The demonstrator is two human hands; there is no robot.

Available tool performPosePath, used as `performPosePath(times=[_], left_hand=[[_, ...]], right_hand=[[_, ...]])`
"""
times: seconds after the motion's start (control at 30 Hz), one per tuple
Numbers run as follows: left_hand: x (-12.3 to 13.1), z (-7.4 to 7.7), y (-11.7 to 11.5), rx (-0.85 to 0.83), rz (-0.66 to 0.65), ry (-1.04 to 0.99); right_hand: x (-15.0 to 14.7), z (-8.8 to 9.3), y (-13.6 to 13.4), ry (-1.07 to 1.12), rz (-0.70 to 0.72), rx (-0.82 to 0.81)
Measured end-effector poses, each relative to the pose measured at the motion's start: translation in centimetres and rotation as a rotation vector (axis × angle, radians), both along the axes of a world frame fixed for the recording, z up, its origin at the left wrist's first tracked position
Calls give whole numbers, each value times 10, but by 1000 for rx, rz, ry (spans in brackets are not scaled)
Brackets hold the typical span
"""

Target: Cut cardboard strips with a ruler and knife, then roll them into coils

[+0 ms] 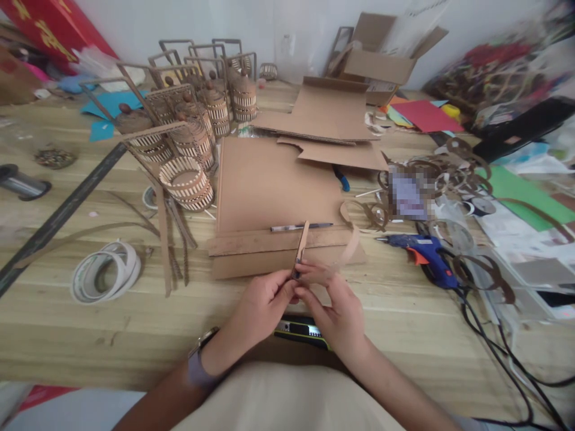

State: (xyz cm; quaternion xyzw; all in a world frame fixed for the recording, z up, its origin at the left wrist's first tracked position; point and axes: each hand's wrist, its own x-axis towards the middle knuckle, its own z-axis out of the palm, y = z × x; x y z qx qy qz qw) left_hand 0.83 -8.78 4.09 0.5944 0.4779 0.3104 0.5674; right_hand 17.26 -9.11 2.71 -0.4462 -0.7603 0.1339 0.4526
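Note:
My left hand (267,305) is closed with thumb and fingers pinched on a narrow cardboard strip (303,240), which points up and away from me. My right hand (336,302) meets it at the strip's near end, its fingertips pressed together there. My fingers hide that end, and a small dark bit shows between them. A paler curled strip (353,239) runs down behind my right hand; whether it joins the held strip I cannot tell. Just below my hands lies a utility knife (300,330). Beyond them a pen (300,227) rests on flat cardboard pieces (278,185).
Woven lantern-like baskets (186,182) with handles stand at the back left. Rolls of white tape (105,272) lie to the left. To the right are a blue glue gun (422,251) with cables, curled brown strips (449,161) and green paper (521,197). An open carton (381,63) stands behind.

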Motion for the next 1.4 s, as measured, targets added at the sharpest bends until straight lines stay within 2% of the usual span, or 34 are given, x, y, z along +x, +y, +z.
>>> performPosePath(times=[0.27, 0.33, 0.43, 0.5, 0.57, 0.77, 0.97, 1.07, 1.17, 1.27, 1.33, 1.4], left_hand=[[2, -3, -2, -24, -5, -88], [3, -2, -3, -76, -13, -171], [4, 3, -4, -162, -42, -238], [4, 4, -3, -191, -38, -238], [5, 5, -1, -183, -28, -235], [2, 9, 5, -33, -41, -110], [-4, 24, 5, 113, -86, 134], [-4, 28, 6, 138, -118, 155], [-1, 29, 6, 113, -119, 77], [1, 31, 6, 60, -140, 22], [1, 33, 8, 42, -153, 31], [0, 35, 10, 55, -158, 69]], right_hand=[[1, 1, 0, -70, -1, 125], [2, 2, -1, -14, -46, 55], [2, 3, -2, 201, -141, -197], [2, 3, -3, 315, -154, -292], [2, 1, -4, 318, -122, -267], [1, 4, 0, 90, 19, -8], [2, 8, 7, -11, 44, 169], [5, 7, 5, -17, 31, 219], [8, 6, 1, 26, -30, 160], [9, 6, -3, 160, -104, -22], [9, 6, -4, 234, -90, -76], [7, 7, -3, 236, -37, -44]])
